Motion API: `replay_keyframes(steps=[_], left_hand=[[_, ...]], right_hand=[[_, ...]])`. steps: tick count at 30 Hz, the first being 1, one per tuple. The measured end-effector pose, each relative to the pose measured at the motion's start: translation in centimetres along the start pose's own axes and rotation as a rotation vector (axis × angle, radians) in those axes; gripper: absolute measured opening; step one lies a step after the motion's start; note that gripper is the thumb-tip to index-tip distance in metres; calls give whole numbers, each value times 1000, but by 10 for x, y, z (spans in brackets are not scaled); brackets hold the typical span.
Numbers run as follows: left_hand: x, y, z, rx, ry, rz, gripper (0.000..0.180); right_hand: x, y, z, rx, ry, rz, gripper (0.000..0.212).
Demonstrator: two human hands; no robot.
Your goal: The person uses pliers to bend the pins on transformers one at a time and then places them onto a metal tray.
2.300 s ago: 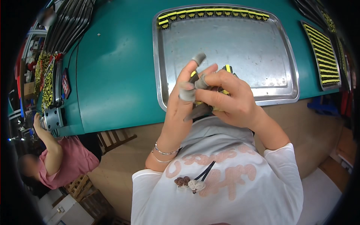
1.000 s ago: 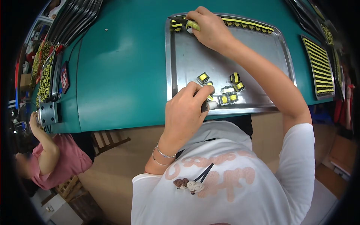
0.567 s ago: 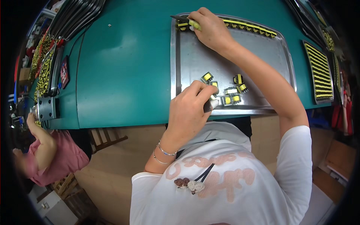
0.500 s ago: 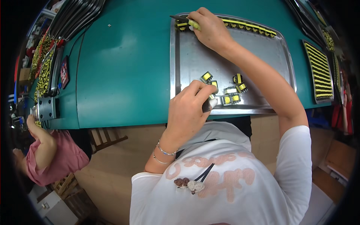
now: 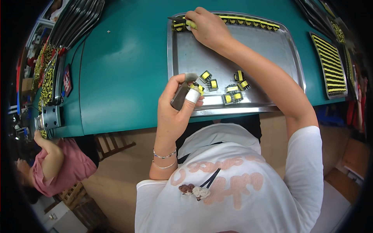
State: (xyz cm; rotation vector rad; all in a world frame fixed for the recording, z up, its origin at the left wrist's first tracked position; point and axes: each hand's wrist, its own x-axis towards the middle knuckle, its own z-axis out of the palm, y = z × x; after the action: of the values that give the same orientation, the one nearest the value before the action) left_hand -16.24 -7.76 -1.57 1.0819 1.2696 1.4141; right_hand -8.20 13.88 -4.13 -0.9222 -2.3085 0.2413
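My left hand (image 5: 169, 108), with white and grey wraps on its fingertips, is closed around a small transformer (image 5: 199, 88) with yellow tape. A dark rectangular piece (image 5: 179, 96) also lies inside its grip. At the far left corner of the metal tray (image 5: 233, 109), my right hand (image 5: 210, 28) grips a slim tool (image 5: 191, 24) with a dark pointed end and a yellow-green handle. Beneath that tool sits a transformer (image 5: 178, 28). Along the tray's far edge runs a row of transformers (image 5: 248, 22), partly hidden by my right hand. Several loose transformers (image 5: 233, 89) lie in the tray's near half.
A tray packed with yellow and black rows (image 5: 329, 66) is on the right. Stacked dark trays (image 5: 79, 19) stand at the far left, near a metal block fixture (image 5: 51, 116). A co-worker in a pink top (image 5: 64, 167) sits at the left.
My left hand has drawn back from the loose transformers and turned upward, now showing a transformer in its fingers. My right hand stays at the tray's corner. The view has shifted slightly.
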Motion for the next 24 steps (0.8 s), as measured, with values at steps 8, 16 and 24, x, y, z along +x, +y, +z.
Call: replay_keyframes(steps=[8, 16, 24], left_hand=[[-6, 3, -1, -261, 50, -11, 28], [-7, 15, -43, -581, 37, -53, 39], [17, 18, -12, -633, 22, -165, 42]], right_hand=[[-5, -12, -14, 82, 34, 16, 13], [-6, -45, -51, 151, -87, -4, 16], [-81, -40, -109, 516, -218, -41, 24]])
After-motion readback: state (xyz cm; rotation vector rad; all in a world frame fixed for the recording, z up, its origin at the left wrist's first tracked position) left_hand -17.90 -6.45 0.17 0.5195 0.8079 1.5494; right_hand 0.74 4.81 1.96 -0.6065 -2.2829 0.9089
